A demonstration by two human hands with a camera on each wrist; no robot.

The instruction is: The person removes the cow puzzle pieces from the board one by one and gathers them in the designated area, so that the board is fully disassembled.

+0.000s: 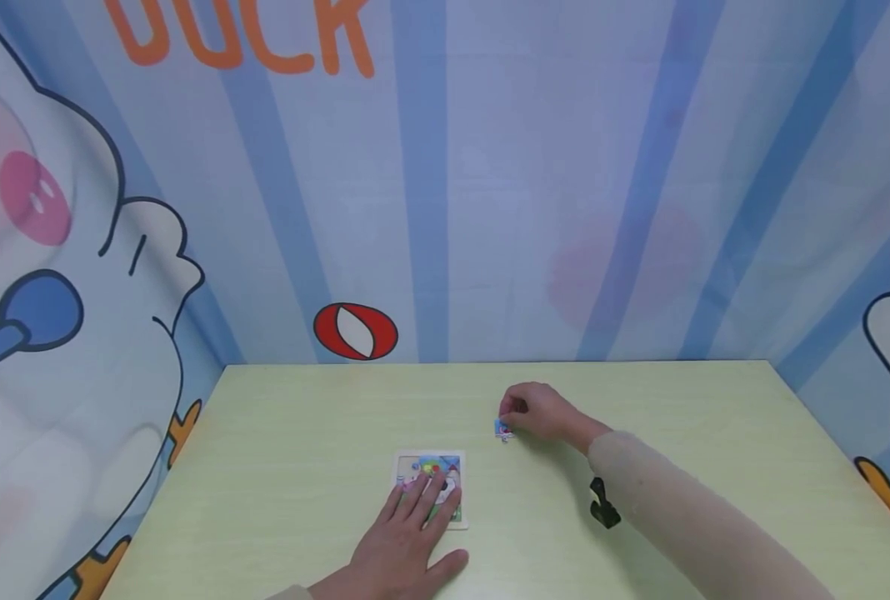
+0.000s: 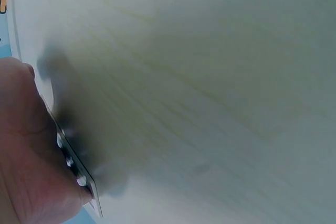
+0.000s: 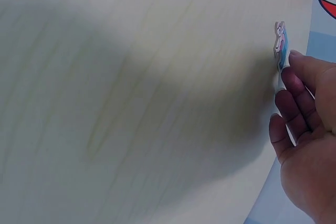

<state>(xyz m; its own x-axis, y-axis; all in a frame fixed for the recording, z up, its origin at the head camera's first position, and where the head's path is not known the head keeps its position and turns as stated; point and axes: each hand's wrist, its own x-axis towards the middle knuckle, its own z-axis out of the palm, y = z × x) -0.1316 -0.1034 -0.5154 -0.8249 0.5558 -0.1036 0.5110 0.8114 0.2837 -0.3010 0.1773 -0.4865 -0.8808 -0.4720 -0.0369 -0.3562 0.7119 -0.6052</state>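
Observation:
My left hand [image 1: 407, 542] lies with its fingers spread over a small jigsaw puzzle [image 1: 451, 468] in a pale square frame. The fingers cover much of the picture; colourful printed parts show around them. In the left wrist view, that hand [image 2: 26, 150] is over the thin edge of the puzzle board [image 2: 79, 163]. Farther back and to the right, my right hand [image 1: 542, 412] pinches a loose blue puzzle piece [image 1: 502, 430] between thumb and forefinger. The right wrist view shows this piece [image 3: 282, 44] standing on edge at the fingertips, with the other fingers curled.
Both hands work at a pale yellow table [image 1: 302, 433]. Behind it hangs a striped blue cloth backdrop [image 1: 490, 208] with cartoon prints, meeting the table's back edge. A small black object [image 1: 604, 504] hangs at the right sleeve.

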